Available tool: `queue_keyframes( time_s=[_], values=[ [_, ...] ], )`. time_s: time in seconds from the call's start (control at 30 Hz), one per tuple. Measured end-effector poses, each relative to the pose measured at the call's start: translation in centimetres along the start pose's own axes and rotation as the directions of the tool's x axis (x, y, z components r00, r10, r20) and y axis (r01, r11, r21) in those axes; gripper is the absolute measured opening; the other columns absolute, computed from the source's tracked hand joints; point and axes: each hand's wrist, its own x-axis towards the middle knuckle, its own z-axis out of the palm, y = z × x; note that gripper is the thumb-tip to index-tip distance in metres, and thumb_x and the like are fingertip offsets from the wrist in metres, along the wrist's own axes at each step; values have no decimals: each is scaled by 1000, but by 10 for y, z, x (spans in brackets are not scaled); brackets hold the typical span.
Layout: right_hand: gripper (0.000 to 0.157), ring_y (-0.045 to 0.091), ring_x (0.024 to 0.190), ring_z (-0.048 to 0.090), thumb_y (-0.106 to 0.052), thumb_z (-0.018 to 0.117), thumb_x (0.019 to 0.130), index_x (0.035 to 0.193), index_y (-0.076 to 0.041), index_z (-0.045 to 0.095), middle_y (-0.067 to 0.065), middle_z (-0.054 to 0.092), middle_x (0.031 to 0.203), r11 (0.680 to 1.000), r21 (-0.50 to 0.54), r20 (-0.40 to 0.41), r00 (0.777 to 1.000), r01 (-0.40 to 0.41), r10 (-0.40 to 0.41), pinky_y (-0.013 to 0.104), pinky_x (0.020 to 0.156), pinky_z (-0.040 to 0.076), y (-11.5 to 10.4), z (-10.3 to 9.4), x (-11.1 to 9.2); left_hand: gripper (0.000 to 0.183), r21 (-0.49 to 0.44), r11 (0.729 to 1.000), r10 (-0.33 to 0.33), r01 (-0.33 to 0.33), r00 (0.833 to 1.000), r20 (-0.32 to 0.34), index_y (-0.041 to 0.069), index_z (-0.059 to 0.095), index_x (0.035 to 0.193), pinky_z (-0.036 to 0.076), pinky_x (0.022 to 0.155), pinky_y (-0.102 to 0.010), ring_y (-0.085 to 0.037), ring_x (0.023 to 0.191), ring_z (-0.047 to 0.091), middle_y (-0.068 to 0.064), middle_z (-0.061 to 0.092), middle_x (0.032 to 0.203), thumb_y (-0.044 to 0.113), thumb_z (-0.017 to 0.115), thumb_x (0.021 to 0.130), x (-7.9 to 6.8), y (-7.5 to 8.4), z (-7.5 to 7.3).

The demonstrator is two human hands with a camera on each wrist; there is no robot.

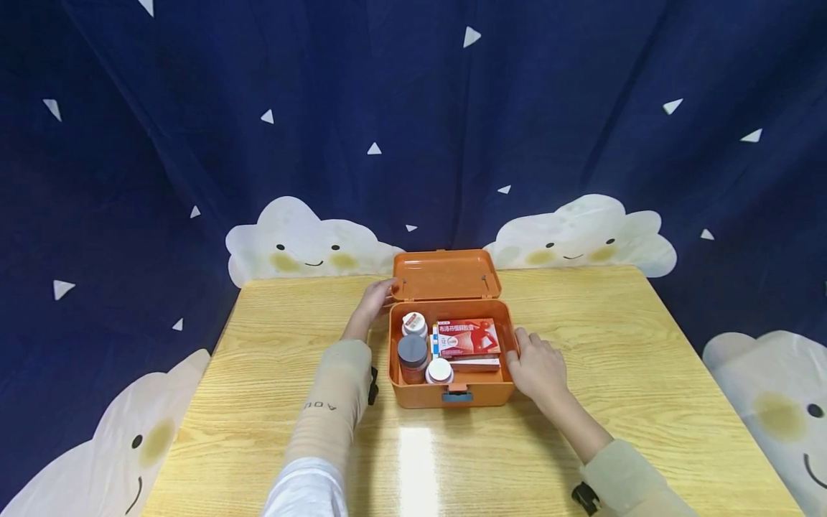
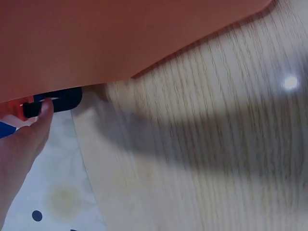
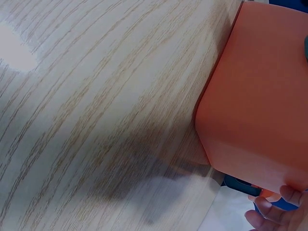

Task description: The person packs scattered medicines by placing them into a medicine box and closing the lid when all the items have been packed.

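Observation:
An orange lidded box stands on the table with its lid tipped back. Inside are a red-and-white medicine box, a jar with a dark grey cap, a white-capped bottle and a white bottle. My left hand touches the lid's left edge with its fingertips; its thumb shows by a dark handle in the left wrist view. On the right side wall rests my right hand, thumb at the rim; its fingers look loosely extended in the right wrist view.
A blue latch sits on the box's front. Another flat carton lies beneath the red one. The wooden table extends to both sides, with a dark blue cloud-patterned curtain behind it.

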Motion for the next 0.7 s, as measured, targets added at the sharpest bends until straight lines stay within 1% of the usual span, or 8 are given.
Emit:
queue_keyframes(
  time_s=[0.1, 0.2, 0.27, 0.37, 0.5, 0.57, 0.63, 0.7],
  values=[
    [38, 39, 89, 55, -25, 45, 88, 120, -4, 47, 20, 57, 98, 1000, 2, 1, 1000, -1, 1, 53, 72, 41, 0, 0, 0, 51, -19, 999, -39, 39, 998, -39, 0, 46, 126, 49, 83, -35, -23, 92, 60, -14, 56, 114, 34, 53, 89, -8, 6, 7],
    [39, 39, 89, 54, -25, 45, 88, 121, -4, 47, 20, 56, 98, 1000, 4, 4, 1000, -2, 2, 53, 72, 41, 0, 0, 0, 43, -81, 997, 8, -8, 1000, -1, 2, 54, 115, 51, 75, -31, -20, 83, 61, -12, 60, 102, 34, 57, 87, 8, -8, 0],
    [39, 39, 90, 54, -25, 45, 88, 121, -4, 47, 21, 56, 99, 1000, 5, 6, 1000, -1, 1, 53, 72, 41, 0, 0, 0, 37, -132, 990, 44, -39, 998, 37, 3, 58, 109, 52, 70, -29, -18, 79, 62, -10, 61, 95, 32, 60, 86, 29, -25, -7],
    [38, 39, 89, 55, -25, 45, 88, 120, -4, 47, 20, 56, 98, 1000, 5, 6, 1000, -1, 1, 54, 72, 41, 0, -1, 0, 34, -176, 983, 69, -56, 995, 70, 3, 59, 114, 53, 71, -31, -21, 84, 62, -11, 61, 97, 26, 57, 88, 66, -51, -19],
    [38, 39, 88, 55, -25, 43, 88, 119, -4, 47, 20, 57, 97, 1000, 5, 5, 1000, 2, -2, 54, 72, 41, 0, -1, 0, 43, -212, 976, 69, -51, 995, 76, 5, 52, 126, 52, 76, -34, -23, 91, 61, -11, 59, 105, 23, 58, 88, 115, -86, -33],
    [38, 39, 88, 55, -25, 43, 88, 119, -4, 47, 20, 57, 98, 1000, 5, 6, 1000, 3, -3, 53, 72, 41, -1, -2, 0, 49, -249, 966, 104, -74, 988, 111, 6, 50, 127, 53, 74, -33, -22, 90, 62, -11, 60, 105, 25, 63, 85, 139, -103, -42],
    [38, 39, 89, 55, -25, 43, 88, 120, -3, 47, 21, 57, 98, 1000, 4, 6, 1000, 1, -1, 53, 72, 41, -1, -2, 0, 56, -271, 960, 102, -66, 988, 120, 6, 49, 128, 53, 75, -33, -22, 92, 62, -10, 60, 107, 28, 68, 81, 153, -113, -46],
    [38, 40, 89, 55, -24, 43, 88, 120, -3, 47, 21, 57, 99, 1000, 2, 6, 1000, 0, 0, 53, 72, 41, -1, -2, 1, 59, -265, 962, 99, -64, 988, 119, 5, 43, 133, 52, 78, -35, -24, 96, 61, -12, 59, 112, 28, 65, 83, 161, -117, -47]
  ],
)
